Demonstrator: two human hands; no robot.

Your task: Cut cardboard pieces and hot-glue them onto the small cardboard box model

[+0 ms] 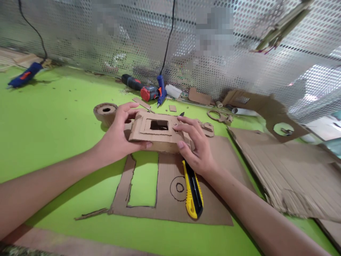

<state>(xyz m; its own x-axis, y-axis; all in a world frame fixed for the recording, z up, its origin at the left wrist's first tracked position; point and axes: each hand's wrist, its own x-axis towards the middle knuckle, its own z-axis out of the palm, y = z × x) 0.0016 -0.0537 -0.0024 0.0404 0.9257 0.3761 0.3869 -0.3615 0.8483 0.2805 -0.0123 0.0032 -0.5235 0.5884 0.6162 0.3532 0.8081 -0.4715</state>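
Note:
Between my hands is a small cardboard box (157,138) with a framed rectangular window cut in its top face. My left hand (119,131) grips its left end, thumb along the near side and fingers behind. At the right end my right hand (195,144) holds it, with fingertips on the top face and the thumb at the near edge. Below my right hand a yellow and black utility knife (194,192) lies on a flat cardboard sheet (167,209). That sheet has a rectangular cutout and two drawn circles, one inside the other. A round cardboard piece (105,115) stands left of the box.
A cordless drill (141,87) and a blue glue gun (161,90) lie at the back; another glue gun (25,75) is far left. Large cardboard sheets (287,167) cover the right. Cardboard scraps lie before the perforated metal screen (80,42). Cords hang down.

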